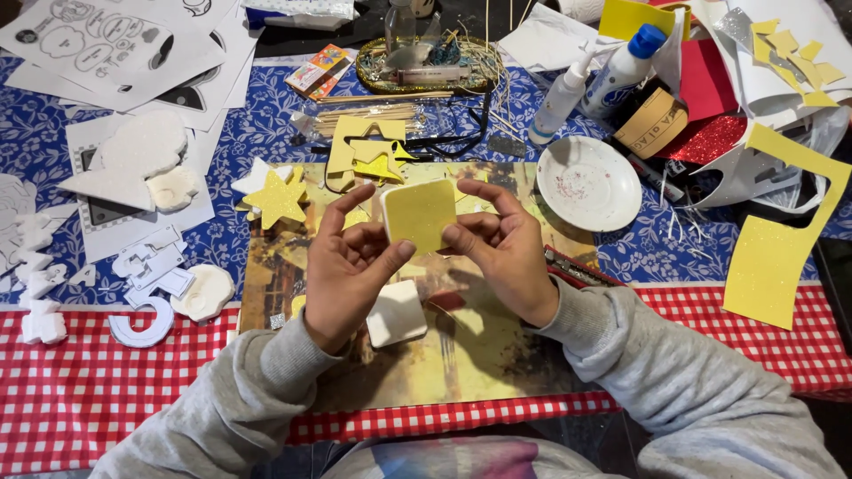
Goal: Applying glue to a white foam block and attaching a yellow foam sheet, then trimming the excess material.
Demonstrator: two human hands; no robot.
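yellow square (419, 215): lower corners hid behind left hand (348, 266) and right hand (501, 248) fingertips | yellow sheet (774, 248): top tucked under white paper | printed sheets (106, 44): cut off by top edge | tray (424, 64) contents: too cluttered to tell

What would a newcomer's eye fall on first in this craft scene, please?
At centre, the left hand and right hand hold up a yellow glitter square between them. A white square piece lies just below, and a white saucer sits to the right.
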